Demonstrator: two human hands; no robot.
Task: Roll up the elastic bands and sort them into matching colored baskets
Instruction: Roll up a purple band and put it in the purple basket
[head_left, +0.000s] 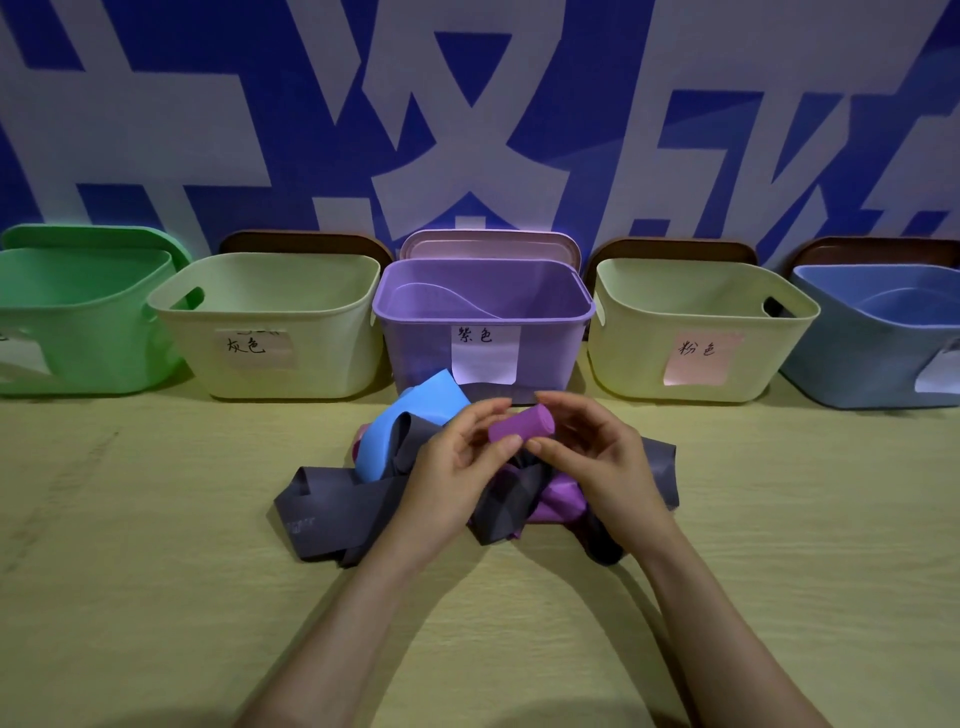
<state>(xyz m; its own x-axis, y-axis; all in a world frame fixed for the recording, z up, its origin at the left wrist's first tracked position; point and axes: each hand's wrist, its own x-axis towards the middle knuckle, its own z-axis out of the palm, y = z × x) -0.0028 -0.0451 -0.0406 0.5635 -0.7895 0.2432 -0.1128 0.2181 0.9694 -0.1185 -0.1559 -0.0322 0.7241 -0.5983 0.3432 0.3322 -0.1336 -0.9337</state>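
**Desk:** What's on your feed, biggest things first?

**Me:** The table (156, 571) fills my lower view. 5 baskets stand in a row along its far edge: the green basket (78, 332), a pale basket (311, 358) with a handwritten label, the purple basket (415, 343) in the middle, a 2nd pale basket (639, 358) with a pink label, and the blue basket (857, 364).

**Desk:** And the bands?

**Me:** A loose heap lies on the table just in front of the purple basket. It has a dark grey band (332, 509), a blue band (410, 421) and a loose purple band (561, 499) under my right wrist. I hold the purple roll (522, 423) above the heap, lifted clear of it.

**Desk:** How's the grip?

**Me:** My left hand (457, 467) pinches 1 end of the roll, thumb below and fingers over. My right hand (592, 452) curls round the other end the same way. Both grips are narrow and both are on the roll. I can't tell whether a tail runs from it down to the loose purple band.

**Desk:** How will it handle?

**Me:** My guess is that it's light, soft, rubbery and slightly tacky. It's probably springy too, so the wrap will want to uncoil once the pressure comes off. I'd pin the outer free edge with a thumb and squeeze across the barrel. Pushing on the ends could telescope the layers. 1 hand should be enough to carry it to the purple basket.
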